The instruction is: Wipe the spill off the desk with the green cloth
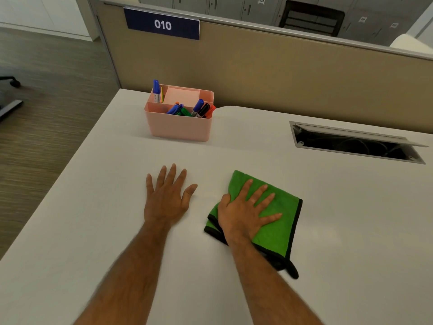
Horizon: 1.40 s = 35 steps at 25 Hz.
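- The green cloth [276, 221] lay folded on the desk [339, 207], right of centre and near the person, its longer side running from near-left to far-right.
- The right hand [246, 214] was pressed flat on top of the cloth, fingers spread and pointing up and to the right; it bore down on the cloth rather than clutching it.
- The left hand [167, 195] rested palm down on bare desk just left of the cloth, fingers splayed, holding nothing and not touching the cloth.
- No spill could be made out on the white surface; a faint sheen between the two hands was too weak to call.
- Judgement: the right hand, already on the cloth, was the one placed to wipe; a stroke would likely run leftward toward the gap between the hands.
- The pink organiser [179, 125] with markers stood well clear at the far side.
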Each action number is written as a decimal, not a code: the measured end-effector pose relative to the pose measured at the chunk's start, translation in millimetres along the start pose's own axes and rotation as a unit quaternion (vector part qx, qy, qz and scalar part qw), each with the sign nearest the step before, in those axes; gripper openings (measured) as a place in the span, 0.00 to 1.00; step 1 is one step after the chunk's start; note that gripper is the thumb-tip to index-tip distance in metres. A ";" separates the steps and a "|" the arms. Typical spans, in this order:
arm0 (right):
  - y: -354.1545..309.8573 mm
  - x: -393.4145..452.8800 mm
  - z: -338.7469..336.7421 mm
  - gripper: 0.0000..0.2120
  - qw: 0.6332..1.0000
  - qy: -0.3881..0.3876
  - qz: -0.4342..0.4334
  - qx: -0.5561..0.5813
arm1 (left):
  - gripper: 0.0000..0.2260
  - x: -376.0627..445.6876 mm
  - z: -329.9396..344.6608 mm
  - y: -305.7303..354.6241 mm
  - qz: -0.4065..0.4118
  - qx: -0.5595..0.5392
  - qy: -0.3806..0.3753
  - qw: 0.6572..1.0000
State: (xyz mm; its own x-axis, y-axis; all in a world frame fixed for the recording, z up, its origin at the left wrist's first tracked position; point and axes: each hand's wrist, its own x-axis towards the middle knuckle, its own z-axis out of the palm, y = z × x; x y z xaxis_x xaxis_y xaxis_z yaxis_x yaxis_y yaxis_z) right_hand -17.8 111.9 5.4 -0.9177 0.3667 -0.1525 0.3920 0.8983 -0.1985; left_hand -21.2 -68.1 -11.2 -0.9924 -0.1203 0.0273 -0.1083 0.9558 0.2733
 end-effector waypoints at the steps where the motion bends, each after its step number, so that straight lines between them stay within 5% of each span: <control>1: -3.2 6.8 -0.5 0.37 1.000 0.001 0.001 -0.002 | 0.34 0.6 0.0 0.0 0.001 0.003 -0.005 1.000; 13: -23.8 80.9 -8.9 0.38 0.993 -0.020 -0.111 -0.047 | 0.35 3.1 -1.4 0.9 0.002 0.008 -0.020 1.000; 23: 0.9 110.8 -26.0 0.35 0.899 -0.090 -0.416 -0.101 | 0.37 3.6 1.5 0.5 0.004 0.013 -0.012 1.000; 35: 34.8 60.4 -22.9 0.34 0.836 -0.133 -0.530 -0.051 | 0.33 0.5 2.2 -0.6 0.000 0.004 -0.014 1.000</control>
State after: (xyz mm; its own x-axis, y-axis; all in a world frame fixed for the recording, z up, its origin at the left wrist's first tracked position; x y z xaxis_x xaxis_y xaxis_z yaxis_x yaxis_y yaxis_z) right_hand -61.1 170.9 11.5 -0.6933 -0.7035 -0.1563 -0.6529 0.7050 -0.2770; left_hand -21.8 -68.1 -13.5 -0.9935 -0.1135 -0.0007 -0.1096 0.9579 0.2655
